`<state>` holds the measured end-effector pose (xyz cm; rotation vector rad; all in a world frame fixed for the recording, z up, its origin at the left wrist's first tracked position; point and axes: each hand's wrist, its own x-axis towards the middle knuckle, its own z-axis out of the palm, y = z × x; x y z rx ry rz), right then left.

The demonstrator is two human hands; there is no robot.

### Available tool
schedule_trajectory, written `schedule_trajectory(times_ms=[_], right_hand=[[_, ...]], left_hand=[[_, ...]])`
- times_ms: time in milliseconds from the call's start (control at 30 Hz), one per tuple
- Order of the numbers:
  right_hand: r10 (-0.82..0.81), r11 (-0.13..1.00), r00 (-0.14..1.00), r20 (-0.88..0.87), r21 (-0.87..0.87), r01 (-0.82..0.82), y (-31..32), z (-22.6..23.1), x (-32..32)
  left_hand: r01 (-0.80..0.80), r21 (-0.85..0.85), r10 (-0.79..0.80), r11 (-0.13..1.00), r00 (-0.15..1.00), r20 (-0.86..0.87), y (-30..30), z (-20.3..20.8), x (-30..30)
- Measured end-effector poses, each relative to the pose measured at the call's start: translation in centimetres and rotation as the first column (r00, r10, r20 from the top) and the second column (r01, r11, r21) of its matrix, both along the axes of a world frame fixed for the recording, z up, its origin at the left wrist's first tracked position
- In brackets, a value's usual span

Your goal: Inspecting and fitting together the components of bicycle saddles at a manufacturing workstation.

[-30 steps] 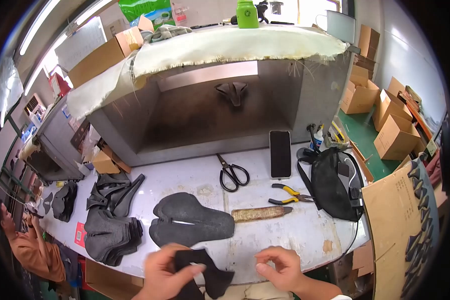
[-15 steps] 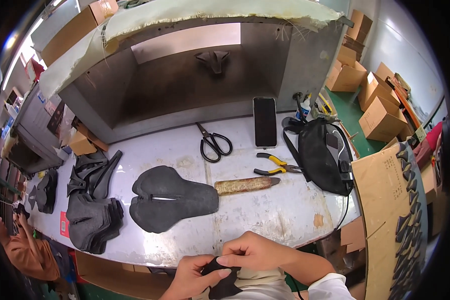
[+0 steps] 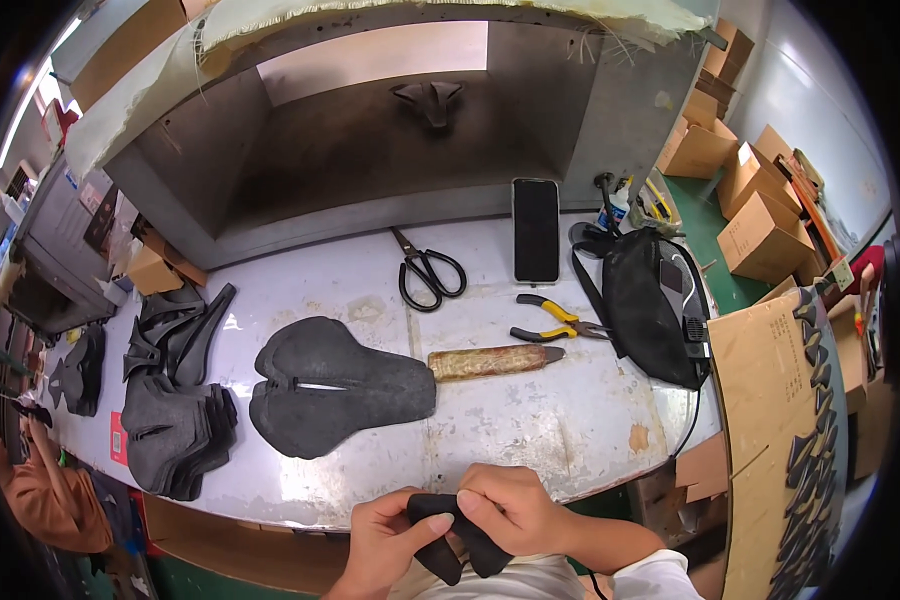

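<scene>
The left hand (image 3: 390, 535) and right hand (image 3: 510, 510) are close together at the near edge of the table (image 3: 530, 440). The left grip pinches the left part of a black piece (image 3: 482, 550) between thumb and fingers; the right grip pinches its right part. The piece is in front of the person, its lower ends hanging down. On the table, a dark pad (image 3: 380, 385) lies flat, with a stack of pads (image 3: 175, 440) to its left. Scissors (image 3: 430, 278) lie farther back, left of a phone (image 3: 536, 235); pliers (image 3: 560, 322) are near a black pouch (image 3: 650, 310) at the right.
</scene>
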<state>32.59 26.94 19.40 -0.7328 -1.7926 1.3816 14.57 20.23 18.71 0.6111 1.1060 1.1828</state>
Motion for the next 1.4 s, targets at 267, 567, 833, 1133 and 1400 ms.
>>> schedule_trajectory(times_ms=[267, 567, 833, 1133, 1400], right_hand=[[-0.103, 0.988, 0.994, -0.032, -0.120, 0.098, -0.9, -0.9, -0.9], [0.057, 0.986, 0.998, -0.012, -0.156, -0.058, 0.3, -1.3, 0.1], [0.200, 0.682, 0.949, -0.243, -0.661, -0.312, 0.2, -1.5, 1.0], [0.427, 0.775, 0.896, -0.120, -0.461, -0.431, -0.2, -2.7, 1.3], [0.504, 0.693, 0.842, -0.192, -0.492, -0.527, -0.5, -3.7, 1.2]], left_hand=[[0.095, -0.097, -0.043, 0.991, 0.896, 0.443, 0.9, -0.1, -0.5], [0.101, -0.109, -0.033, 0.989, 0.865, 0.501, 2.1, -1.3, -0.6], [-0.010, -0.101, 0.052, 0.995, 0.904, 0.424, 2.1, -1.7, -0.1], [-0.091, -0.088, 0.118, 0.992, 0.917, 0.381, 2.0, -0.3, -0.2], [-0.141, -0.074, 0.159, 0.987, 0.917, 0.366, 2.3, -0.9, -1.2]])
